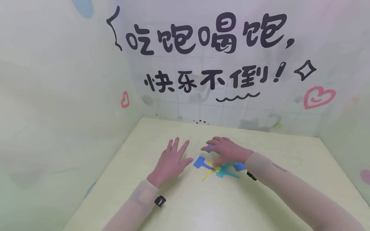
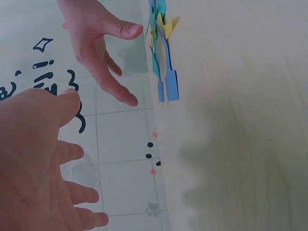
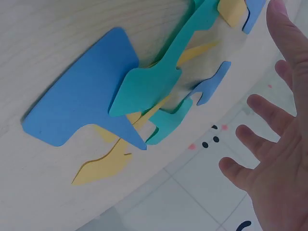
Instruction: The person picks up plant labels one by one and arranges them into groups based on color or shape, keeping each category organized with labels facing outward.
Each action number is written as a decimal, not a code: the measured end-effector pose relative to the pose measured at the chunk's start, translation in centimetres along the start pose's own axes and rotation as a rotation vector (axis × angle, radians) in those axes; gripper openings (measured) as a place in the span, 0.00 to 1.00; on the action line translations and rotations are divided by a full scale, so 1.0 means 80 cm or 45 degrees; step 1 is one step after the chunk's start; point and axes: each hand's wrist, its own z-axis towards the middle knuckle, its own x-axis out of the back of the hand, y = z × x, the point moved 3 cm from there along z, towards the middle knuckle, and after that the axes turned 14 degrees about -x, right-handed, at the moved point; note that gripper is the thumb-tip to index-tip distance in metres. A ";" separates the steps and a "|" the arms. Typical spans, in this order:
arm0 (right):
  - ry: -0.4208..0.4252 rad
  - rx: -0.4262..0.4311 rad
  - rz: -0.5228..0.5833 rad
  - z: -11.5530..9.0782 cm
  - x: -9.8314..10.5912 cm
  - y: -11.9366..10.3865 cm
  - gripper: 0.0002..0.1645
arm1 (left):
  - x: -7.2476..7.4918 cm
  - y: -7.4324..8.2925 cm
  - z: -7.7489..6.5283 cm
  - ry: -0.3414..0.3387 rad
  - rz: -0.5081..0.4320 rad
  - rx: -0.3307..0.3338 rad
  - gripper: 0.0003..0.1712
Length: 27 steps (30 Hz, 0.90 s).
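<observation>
A loose pile of T-shaped plastic plant labels lies on the table, with a blue label (image 1: 198, 162) on its left side. Teal labels (image 1: 222, 173) and a yellow label (image 1: 206, 175) overlap in the middle. Another blue label (image 1: 239, 166) shows partly beside the right wrist. My right hand (image 1: 229, 150) hovers over the pile, fingers spread, holding nothing in the right wrist view. In that view a large blue label (image 3: 86, 86) lies nearest the camera. To the left of the pile, my left hand (image 1: 170, 162) is held with its fingers apart and holds nothing.
The pale table (image 1: 115, 199) is bounded at the back by a printed curtain (image 1: 199, 109) with black writing. Similar sheeting hangs along both sides. A small blue thing (image 1: 90, 189) shows at the table's left edge.
</observation>
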 end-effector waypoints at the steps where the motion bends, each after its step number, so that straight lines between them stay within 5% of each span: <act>1: -0.002 0.020 -0.008 0.002 0.000 -0.003 0.48 | 0.001 0.000 -0.004 0.007 -0.001 0.002 0.41; 12: -0.062 0.083 -0.004 0.020 -0.015 -0.018 0.45 | -0.016 -0.018 -0.042 -0.022 -0.006 0.065 0.37; 19: -0.063 0.053 -0.010 0.027 -0.028 -0.018 0.39 | -0.012 -0.015 -0.063 -0.079 -0.021 0.058 0.37; 27: -0.051 -0.019 0.041 0.034 -0.039 -0.015 0.39 | -0.004 -0.009 -0.076 -0.037 -0.039 0.049 0.36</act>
